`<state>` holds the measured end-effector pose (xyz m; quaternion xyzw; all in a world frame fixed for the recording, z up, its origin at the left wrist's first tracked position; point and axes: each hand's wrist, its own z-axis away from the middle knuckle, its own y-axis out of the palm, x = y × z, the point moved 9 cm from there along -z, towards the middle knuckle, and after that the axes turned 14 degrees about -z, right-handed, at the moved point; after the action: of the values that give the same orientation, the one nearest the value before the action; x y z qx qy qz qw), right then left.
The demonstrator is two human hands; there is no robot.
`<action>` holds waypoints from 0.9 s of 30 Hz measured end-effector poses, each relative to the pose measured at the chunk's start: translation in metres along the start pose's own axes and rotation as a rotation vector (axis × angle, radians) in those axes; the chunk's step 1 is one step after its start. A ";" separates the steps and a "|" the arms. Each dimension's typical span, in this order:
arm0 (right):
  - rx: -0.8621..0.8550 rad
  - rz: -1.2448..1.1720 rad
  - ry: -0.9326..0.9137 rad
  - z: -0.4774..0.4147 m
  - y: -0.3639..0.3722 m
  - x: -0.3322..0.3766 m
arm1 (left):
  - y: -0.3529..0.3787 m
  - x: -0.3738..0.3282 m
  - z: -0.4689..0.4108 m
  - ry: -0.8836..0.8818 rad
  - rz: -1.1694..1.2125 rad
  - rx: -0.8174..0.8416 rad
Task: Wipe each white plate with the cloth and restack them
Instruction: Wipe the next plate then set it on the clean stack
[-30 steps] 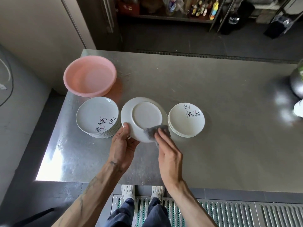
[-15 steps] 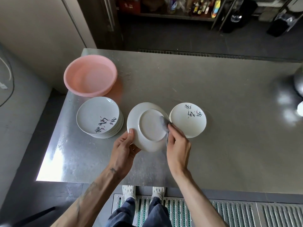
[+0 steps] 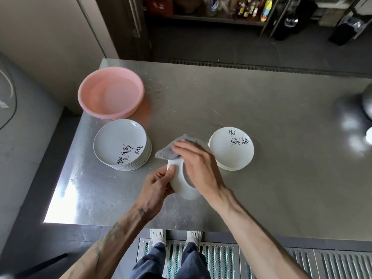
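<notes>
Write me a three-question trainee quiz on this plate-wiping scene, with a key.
1. True or false: the left hand grips the tilted plate at its rim.
2. Which hand presses the grey cloth on that plate? A) left hand B) right hand C) neither
3. Fill in: the taller stack stands beside the ___ basin.
Key: 1 true; 2 B; 3 pink.

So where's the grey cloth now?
In the head view, the grey cloth is mid-frame under the right hand, pressed on the tilted white plate, between the taller plate stack and the shorter stack.
</notes>
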<state>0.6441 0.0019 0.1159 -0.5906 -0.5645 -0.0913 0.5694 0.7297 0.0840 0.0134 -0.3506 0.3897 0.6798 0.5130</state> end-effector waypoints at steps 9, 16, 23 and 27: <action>-0.164 -0.007 0.232 0.004 -0.025 -0.038 | -0.002 -0.002 -0.005 0.004 -0.024 -0.005; -0.077 -0.047 0.196 -0.008 -0.015 -0.037 | -0.007 -0.003 -0.005 0.006 -0.073 -0.002; -0.130 -0.174 0.867 0.023 -0.038 -0.130 | -0.010 -0.019 -0.002 0.096 -0.293 -0.010; -0.164 -0.375 0.992 0.020 -0.044 -0.139 | 0.004 -0.039 -0.003 0.270 -0.587 0.036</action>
<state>0.5512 -0.0734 0.0298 -0.4082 -0.3145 -0.5035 0.6936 0.7348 0.0643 0.0474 -0.5257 0.3484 0.4431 0.6371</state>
